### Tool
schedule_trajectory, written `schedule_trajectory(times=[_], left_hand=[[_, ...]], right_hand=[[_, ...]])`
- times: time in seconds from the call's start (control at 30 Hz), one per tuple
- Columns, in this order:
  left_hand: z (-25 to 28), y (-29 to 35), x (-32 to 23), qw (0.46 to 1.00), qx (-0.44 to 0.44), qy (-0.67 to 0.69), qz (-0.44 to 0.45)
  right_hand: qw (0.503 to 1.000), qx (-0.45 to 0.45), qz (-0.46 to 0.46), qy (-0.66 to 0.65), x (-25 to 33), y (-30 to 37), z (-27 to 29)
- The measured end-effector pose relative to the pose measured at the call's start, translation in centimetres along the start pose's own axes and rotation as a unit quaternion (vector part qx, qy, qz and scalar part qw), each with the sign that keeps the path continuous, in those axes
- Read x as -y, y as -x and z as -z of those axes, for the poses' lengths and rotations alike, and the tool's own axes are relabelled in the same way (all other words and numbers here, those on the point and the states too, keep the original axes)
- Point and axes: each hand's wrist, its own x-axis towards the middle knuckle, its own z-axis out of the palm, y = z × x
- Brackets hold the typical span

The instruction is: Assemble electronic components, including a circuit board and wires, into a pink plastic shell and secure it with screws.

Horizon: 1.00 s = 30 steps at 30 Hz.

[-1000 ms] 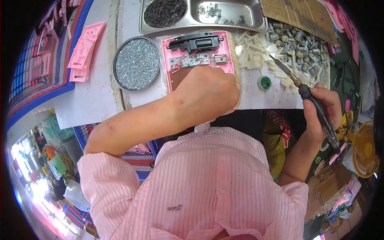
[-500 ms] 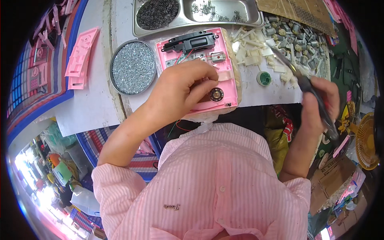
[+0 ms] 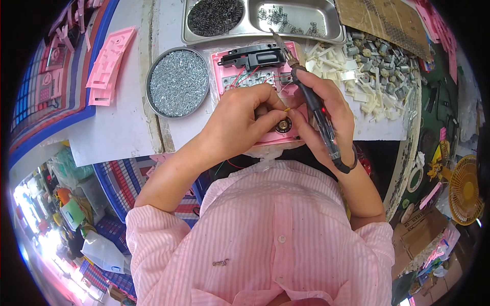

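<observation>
My right hand [image 3: 332,107] is closed round the black handle of a soldering iron [image 3: 312,104] with a small red light. Its metal tip points up and away, over the far right part of an open pink plastic casing [image 3: 220,80]. Low over this casing my left hand [image 3: 237,117] pinches a thin yellow wire [image 3: 287,109], and the right fingertips meet it there. Just below the fingers sits a round black part with a brass-coloured centre [image 3: 283,125]. A long black module [image 3: 255,56] with red wires lies along the casing's far side. My hands hide much of the casing's middle.
Left of the casing stands a round tin [image 3: 178,84] full of small screws. A steel tray [image 3: 291,30] of springs is behind. To the right lie white plastic pieces [image 3: 352,76] and small metal motors [image 3: 383,61]. Pink panels [image 3: 109,66] lie at far left.
My right hand has brought the soldering iron leftward from the right side to the casing, its fingertips now against my left ones. It now covers the small green-filled cup's place. The view has shifted slightly.
</observation>
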Motion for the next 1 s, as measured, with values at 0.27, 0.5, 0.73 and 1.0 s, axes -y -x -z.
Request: schedule_trajectory(times=[0.27, 0.5, 0.73, 1.0], left_hand=[[-0.6, 0.1, -0.4, 0.999, -0.029, -0.011, -0.036], [-1.6, 0.1, 0.4, 0.946, -0.071, -0.233, -0.215], [-2.1, 0.0, 0.4, 0.931, -0.073, -0.296, -0.204], [-2.1, 0.1, 0.4, 0.93, -0.078, -0.29, -0.21]], right_hand=[[0.994, -0.011, 0.054, 0.096, 0.4, 0.6, 0.9], [0.999, 0.022, 0.05, 0.0, 0.8, 3.7, 7.4], [0.995, 0.057, 0.074, -0.016, 0.4, 3.5, 6.8], [0.994, 0.081, 0.075, 0.008, 0.6, 2.8, 6.4]])
